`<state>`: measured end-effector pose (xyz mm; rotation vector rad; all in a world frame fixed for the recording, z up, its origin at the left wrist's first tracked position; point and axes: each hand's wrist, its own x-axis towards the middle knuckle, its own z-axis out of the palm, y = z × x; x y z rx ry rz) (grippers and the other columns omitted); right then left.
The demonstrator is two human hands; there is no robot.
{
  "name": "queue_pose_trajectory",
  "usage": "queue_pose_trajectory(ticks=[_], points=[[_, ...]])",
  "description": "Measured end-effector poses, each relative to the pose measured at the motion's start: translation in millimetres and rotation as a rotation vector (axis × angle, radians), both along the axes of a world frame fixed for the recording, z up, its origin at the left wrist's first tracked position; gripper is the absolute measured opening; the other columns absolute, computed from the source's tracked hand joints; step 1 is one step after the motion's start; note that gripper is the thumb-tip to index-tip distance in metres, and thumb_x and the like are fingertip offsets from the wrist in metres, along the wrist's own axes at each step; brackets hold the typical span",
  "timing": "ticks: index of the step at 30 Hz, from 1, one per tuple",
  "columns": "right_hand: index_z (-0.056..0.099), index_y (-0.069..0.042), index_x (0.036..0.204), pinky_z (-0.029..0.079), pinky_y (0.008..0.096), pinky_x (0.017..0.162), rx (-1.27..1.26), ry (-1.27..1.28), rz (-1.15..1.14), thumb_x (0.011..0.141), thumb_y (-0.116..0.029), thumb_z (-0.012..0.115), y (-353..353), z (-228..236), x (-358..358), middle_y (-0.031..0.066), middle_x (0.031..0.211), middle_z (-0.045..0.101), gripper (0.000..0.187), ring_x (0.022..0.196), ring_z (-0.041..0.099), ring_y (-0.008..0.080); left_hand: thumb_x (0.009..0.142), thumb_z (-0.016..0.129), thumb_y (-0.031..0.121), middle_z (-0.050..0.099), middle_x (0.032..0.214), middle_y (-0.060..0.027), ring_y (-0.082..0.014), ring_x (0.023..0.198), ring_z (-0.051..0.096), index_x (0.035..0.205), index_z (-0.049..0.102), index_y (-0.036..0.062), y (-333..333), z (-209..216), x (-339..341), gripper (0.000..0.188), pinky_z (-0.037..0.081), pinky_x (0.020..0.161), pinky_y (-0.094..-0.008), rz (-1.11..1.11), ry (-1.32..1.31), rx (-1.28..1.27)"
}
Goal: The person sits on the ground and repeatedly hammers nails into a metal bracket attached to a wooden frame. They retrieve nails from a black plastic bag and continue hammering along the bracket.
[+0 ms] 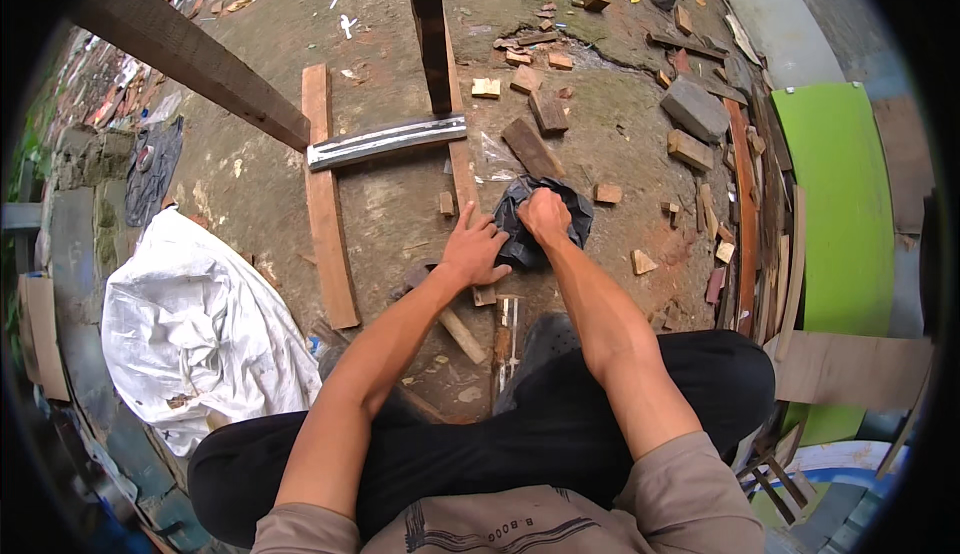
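Observation:
My left hand [478, 249] lies with its fingers spread, over the near part of a long wooden bar [463, 169] and against the edge of a crumpled black plastic bag [515, 248]. At the bag's top, my right hand [545, 216] is closed with its fingertips down in the folds; whatever they hold is hidden. The bar belongs to a wooden frame on the ground. A second bar [325, 204] runs along its left, and a black crosspiece with white stripes [385, 142] joins the two. Below my left forearm lies a wooden handle [462, 337], its far end partly covered.
Two upright posts [200, 69] [428, 34] rise from the frame. Wood offcuts [548, 112] and a grey block [695, 109] litter the dirt ground. A white sack [205, 324] bulges at left. Boards and a green panel [835, 204] line the right side. A striped piece [507, 339] lies between my legs.

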<state>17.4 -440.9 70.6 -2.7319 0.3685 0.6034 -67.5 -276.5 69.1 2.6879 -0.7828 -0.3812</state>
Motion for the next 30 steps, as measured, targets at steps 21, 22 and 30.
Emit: queue_pose_trajectory(ticks=[21,22,30], points=[[0.074,-0.009,0.108,0.053,0.0459,0.094,0.045,-0.003,-0.152,0.085,-0.025,0.065,6.6,-15.7,9.7,0.0215,0.113,0.071,0.03,0.11,0.067,0.0376,0.082,0.066,0.06,0.064,0.131,-0.0106,-0.0254,0.143,0.041,0.13,0.064,0.0105,10.9,-1.5,12.5,0.069,0.007,0.124,-0.0547,0.032,0.138,-0.213],[0.074,-0.009,0.108,0.053,0.0461,0.095,0.057,0.008,-0.154,0.085,-0.026,0.066,4.5,-16.5,10.0,0.0216,0.113,0.071,0.03,0.11,0.067,0.0375,0.082,0.066,0.06,0.064,0.131,-0.0107,-0.0251,0.143,0.041,0.13,0.064,0.0106,11.2,-2.7,12.6,0.069,0.007,0.124,-0.0543,0.04,0.14,-0.226],[0.074,-0.006,0.111,0.053,0.0473,0.095,0.015,0.056,-0.038,0.084,-0.031,0.069,4.0,-18.4,7.5,0.0239,0.117,0.069,0.037,0.111,0.066,0.0399,0.082,0.066,0.062,0.065,0.13,-0.012,-0.0263,0.142,0.042,0.129,0.065,0.0098,9.3,-3.1,9.4,0.07,0.008,0.124,-0.0543,0.068,0.144,-0.239]])
